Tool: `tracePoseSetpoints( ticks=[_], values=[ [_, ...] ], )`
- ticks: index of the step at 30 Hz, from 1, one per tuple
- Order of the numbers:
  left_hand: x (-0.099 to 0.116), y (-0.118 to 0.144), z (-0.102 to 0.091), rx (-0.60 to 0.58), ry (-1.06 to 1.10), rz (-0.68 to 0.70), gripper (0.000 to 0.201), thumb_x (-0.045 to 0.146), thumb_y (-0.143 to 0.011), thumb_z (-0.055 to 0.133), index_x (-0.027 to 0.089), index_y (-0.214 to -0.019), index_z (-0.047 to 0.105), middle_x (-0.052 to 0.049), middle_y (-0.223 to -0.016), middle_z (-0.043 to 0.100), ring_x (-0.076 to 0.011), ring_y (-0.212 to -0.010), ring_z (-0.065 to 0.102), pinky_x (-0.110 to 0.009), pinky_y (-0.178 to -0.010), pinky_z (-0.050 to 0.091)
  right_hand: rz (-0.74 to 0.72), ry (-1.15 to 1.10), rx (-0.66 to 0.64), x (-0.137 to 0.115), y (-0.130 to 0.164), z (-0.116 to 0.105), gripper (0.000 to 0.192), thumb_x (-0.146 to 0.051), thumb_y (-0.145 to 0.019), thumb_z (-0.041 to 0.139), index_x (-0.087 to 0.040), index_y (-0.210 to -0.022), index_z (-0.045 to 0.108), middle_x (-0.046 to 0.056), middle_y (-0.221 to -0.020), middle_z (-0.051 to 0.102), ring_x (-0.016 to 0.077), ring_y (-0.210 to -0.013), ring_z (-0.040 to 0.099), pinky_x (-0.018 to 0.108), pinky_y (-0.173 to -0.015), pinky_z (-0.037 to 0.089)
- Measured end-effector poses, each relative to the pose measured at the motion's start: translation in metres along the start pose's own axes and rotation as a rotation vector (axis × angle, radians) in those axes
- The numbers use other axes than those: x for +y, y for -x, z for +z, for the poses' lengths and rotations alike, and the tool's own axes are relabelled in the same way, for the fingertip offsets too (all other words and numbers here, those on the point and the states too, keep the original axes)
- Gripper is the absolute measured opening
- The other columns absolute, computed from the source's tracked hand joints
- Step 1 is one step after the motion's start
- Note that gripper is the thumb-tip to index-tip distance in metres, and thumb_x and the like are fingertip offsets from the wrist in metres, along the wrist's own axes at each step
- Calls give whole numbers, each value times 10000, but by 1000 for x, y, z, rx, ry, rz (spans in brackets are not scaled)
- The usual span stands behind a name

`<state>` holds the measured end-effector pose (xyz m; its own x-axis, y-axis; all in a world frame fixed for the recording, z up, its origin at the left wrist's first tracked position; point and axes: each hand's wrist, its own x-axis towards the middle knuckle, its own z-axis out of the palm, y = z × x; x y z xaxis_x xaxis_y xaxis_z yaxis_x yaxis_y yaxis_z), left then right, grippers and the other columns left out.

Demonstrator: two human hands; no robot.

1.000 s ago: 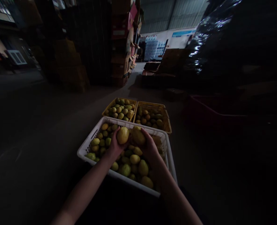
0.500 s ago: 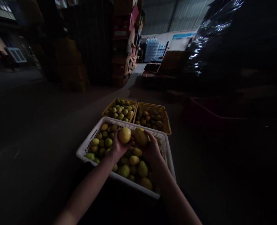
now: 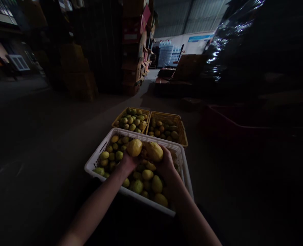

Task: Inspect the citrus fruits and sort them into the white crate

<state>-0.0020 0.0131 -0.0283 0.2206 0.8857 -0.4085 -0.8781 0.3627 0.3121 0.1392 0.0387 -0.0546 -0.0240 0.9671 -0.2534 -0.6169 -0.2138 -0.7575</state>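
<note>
A white slatted crate (image 3: 95,163) full of yellow-green fruits stands on the dark floor in front of me. My left hand (image 3: 127,162) holds a round yellow fruit (image 3: 134,147) up over the crate. Beside it, my right hand (image 3: 166,165) grips a larger yellow fruit (image 3: 154,151). The two held fruits sit side by side, almost touching, above the crate's far half.
Two yellow crates (image 3: 166,116) of similar fruits stand side by side just beyond the white crate. A dark red tub (image 3: 225,120) lies to the right. Stacked cardboard boxes (image 3: 134,48) and dim shelving rise at the back.
Both hands turned the fruits slightly and lowered a little; the right hand's fruit now shows more of its lit top. The crates have not moved.
</note>
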Motion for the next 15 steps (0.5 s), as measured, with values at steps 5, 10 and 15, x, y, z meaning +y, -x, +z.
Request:
tracePoseSetpoints(
  ticks=[5,10,15],
  values=[
    [-3,-1,4,35,78,-37,347,267,-911,364,239,-1126,635,-62,-817,721,-132,-508,571,-235,-495,475,141,-153,-17,-8,6,1,146,-325,-767,633,-228,-874,653,-14,-627,709,211,-672,721,300,-540,593],
    [-1,-4,1,-35,-2,-31,333,234,-848,413,228,-1110,619,-53,-848,710,-121,-487,528,-239,-471,475,247,-214,48,-25,20,12,193,-270,-853,514,-151,-848,665,52,-615,722,201,-488,669,256,-359,483],
    [3,-5,-8,-66,-82,6,353,248,-854,428,248,-1162,600,-56,-900,720,-128,-504,537,-256,-508,485,242,-261,28,-30,26,19,232,-299,-873,478,-163,-848,665,53,-610,719,201,-470,661,247,-329,446]
  ],
)
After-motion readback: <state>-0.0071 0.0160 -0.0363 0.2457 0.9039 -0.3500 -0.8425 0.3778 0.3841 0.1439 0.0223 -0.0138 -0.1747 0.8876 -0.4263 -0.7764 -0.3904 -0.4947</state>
